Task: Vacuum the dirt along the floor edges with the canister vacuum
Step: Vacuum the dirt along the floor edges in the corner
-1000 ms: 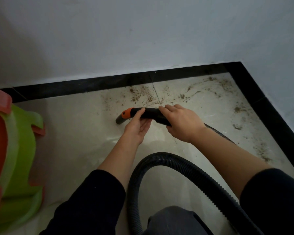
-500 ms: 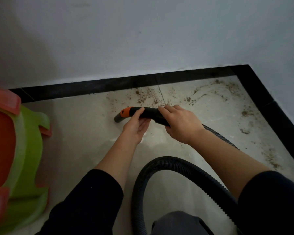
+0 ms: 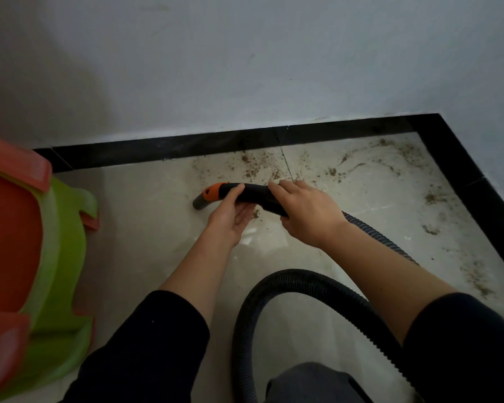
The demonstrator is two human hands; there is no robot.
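The black vacuum handle (image 3: 252, 192) with an orange collar (image 3: 213, 191) and grey open end hovers over the pale floor tile. My left hand (image 3: 230, 218) holds it from below, thumb on top near the orange part. My right hand (image 3: 306, 212) grips the rear of the handle from above. The ribbed black hose (image 3: 297, 282) runs from under my right hand and loops back toward me. Brown dirt (image 3: 255, 167) lies scattered along the black floor border (image 3: 169, 151) and toward the right corner (image 3: 431, 197).
Stacked green and orange plastic stools (image 3: 38, 257) stand at the left. A white wall (image 3: 245, 68) rises behind the border; a second wall closes the corner at right. A dark grey object (image 3: 312, 382), perhaps the canister, shows at the bottom edge.
The view has shifted, so the hands and handle sit slightly lower and further left against the dirt. Both hands keep the same hold on the handle.
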